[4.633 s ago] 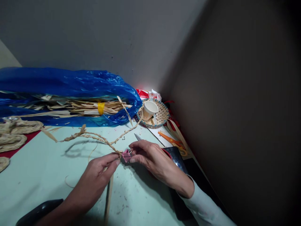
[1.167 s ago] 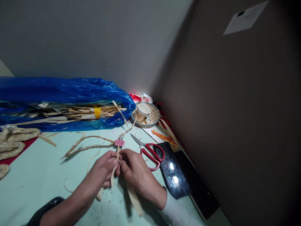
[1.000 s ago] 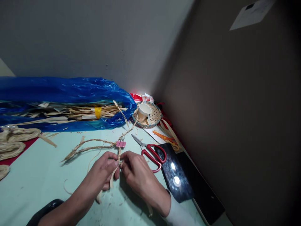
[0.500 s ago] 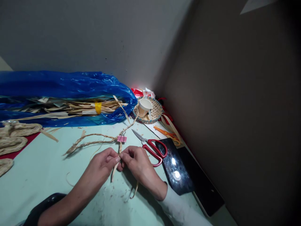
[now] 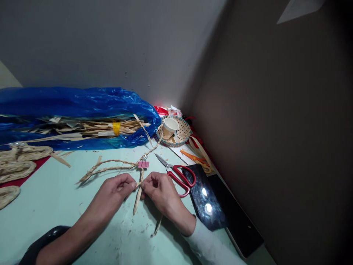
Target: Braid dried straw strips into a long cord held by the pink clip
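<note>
A thin braid of dried straw (image 5: 142, 173) runs down toward me from under a pink binder clip (image 5: 143, 164). My left hand (image 5: 117, 189) pinches a short stretch of a straw strand, just left of the braid's lower end. Fingertips of my right hand (image 5: 160, 191) are closed on the braid's end. One loose flat straw strip (image 5: 137, 201) hangs down between the hands, and another strand (image 5: 157, 224) trails below my right wrist. Beyond the clip, finished braid (image 5: 110, 162) loops left, and a further length reaches toward the basket.
Red-handled scissors (image 5: 182, 178) lie right of the clip, beside a shiny dark phone-like slab (image 5: 205, 202). Orange scissors (image 5: 194, 157) and a woven basket (image 5: 184, 130) with a paper cup (image 5: 170, 127) stand behind. A blue plastic bag (image 5: 82, 99) of straw spans the back left; woven straw soles (image 5: 16, 167) lie left.
My left hand has drawn slightly left, away from my right hand, pulling a strand out sideways. The hanging strip now shows more fully. My right hand has hardly moved.
</note>
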`<state>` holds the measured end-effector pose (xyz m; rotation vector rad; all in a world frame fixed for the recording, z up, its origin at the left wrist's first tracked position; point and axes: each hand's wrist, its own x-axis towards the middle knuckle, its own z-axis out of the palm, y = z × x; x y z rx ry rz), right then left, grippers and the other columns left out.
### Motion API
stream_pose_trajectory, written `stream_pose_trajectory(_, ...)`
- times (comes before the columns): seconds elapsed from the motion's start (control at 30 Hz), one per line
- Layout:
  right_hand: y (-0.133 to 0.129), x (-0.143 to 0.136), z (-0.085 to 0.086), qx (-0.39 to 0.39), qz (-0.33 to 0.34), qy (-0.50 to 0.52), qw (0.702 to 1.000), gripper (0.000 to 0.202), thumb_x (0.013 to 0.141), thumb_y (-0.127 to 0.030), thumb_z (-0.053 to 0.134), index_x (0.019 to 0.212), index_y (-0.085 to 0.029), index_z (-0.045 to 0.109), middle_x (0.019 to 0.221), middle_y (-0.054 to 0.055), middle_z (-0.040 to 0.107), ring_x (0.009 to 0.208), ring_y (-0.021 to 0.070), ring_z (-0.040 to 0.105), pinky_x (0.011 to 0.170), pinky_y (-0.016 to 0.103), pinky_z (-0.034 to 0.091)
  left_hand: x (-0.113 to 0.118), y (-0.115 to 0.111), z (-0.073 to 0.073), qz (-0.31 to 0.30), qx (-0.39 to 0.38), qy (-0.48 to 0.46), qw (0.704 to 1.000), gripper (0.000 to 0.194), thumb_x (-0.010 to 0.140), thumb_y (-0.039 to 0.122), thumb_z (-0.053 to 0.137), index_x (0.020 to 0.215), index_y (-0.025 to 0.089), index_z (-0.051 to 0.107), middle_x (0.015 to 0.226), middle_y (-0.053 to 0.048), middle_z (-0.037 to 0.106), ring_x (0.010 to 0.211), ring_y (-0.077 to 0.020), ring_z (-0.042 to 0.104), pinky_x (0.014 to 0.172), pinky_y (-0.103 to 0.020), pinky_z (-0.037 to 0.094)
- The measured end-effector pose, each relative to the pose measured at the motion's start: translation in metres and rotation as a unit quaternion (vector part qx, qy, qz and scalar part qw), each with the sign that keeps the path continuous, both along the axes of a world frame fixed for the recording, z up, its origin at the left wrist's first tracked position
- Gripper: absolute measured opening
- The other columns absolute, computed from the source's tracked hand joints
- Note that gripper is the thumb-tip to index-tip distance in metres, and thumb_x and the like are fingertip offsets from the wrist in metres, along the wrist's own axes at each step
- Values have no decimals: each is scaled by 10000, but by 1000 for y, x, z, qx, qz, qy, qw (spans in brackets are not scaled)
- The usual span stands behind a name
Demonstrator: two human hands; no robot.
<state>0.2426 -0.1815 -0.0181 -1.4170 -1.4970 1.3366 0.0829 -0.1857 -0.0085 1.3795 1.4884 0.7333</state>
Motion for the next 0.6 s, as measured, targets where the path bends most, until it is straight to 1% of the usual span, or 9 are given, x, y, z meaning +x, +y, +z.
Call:
stream_pose_trajectory(0.1,1,-1,-3,-12,-8,32,999,154,795,-99,596,654,-144,641,601,14,659,559,117,503,541,225,337,5,-12,-1,-33,60,59,996,315,839,477,533,653,227,580,560,46,520,537,-156,481,498,-246,363)
stream_pose_trajectory(0.17,2,-1,-5,-19,-12,50,998,145,771,-80,591,646,-142,632,589,-4,623,548,106,480,533,220,327,8,-22,-2,-53,147,132,979,310,906,399,476,670,231,588,556,40,561,520,-163,541,494,-252,408)
stream_pose_trajectory(0.2,3,-2,-5,-24,-15,62,998,135,762,-82,594,645,-141,628,583,-13,601,544,100,466,528,217,320,10,-26,-4,-65,210,173,960,304,929,336,454,684,228,599,566,33,592,514,-165,576,499,-257,433)
stream_pose_trajectory(0.27,3,-1,-4,-39,-14,88,995,116,753,-107,602,644,-137,625,575,-24,564,533,90,433,517,213,302,12,-34,-8,-95,353,247,897,302,943,203,413,729,215,625,607,9,657,518,-174,651,506,-268,478)
stream_pose_trajectory(0.33,3,0,-3,-53,-8,114,992,112,754,-145,606,647,-134,634,559,-31,538,518,84,403,507,213,288,14,-39,-13,-125,464,318,817,327,906,64,367,809,179,658,665,-30,719,511,-186,696,483,-284,501)
stream_pose_trajectory(0.4,2,1,-1,-64,1,133,989,132,759,-187,599,651,-132,650,544,-31,532,502,81,382,499,216,279,16,-42,-18,-145,515,384,753,391,819,-51,330,869,135,671,695,-62,752,472,-192,696,435,-298,497)
stream_pose_trajectory(0.43,1,1,-1,-70,8,142,987,145,761,-211,601,659,-130,662,549,-24,549,495,81,375,496,219,278,17,-44,-20,-149,523,407,734,425,777,-87,317,881,122,672,701,-70,761,459,-193,693,423,-303,497)
stream_pose_trajectory(0.53,0,1,-3,-87,17,177,980,154,746,-256,624,685,-128,684,609,17,638,507,92,431,522,226,328,19,-47,-23,-157,519,424,725,459,759,-114,303,867,135,673,683,-58,758,467,-195,694,435,-305,505)
stream_pose_trajectory(0.6,0,1,-5,-89,12,195,977,119,714,-247,648,689,-133,674,627,29,663,558,116,513,572,234,381,17,-45,-19,-165,514,381,750,415,845,-50,323,850,158,682,689,-51,749,520,-198,708,487,-303,518)
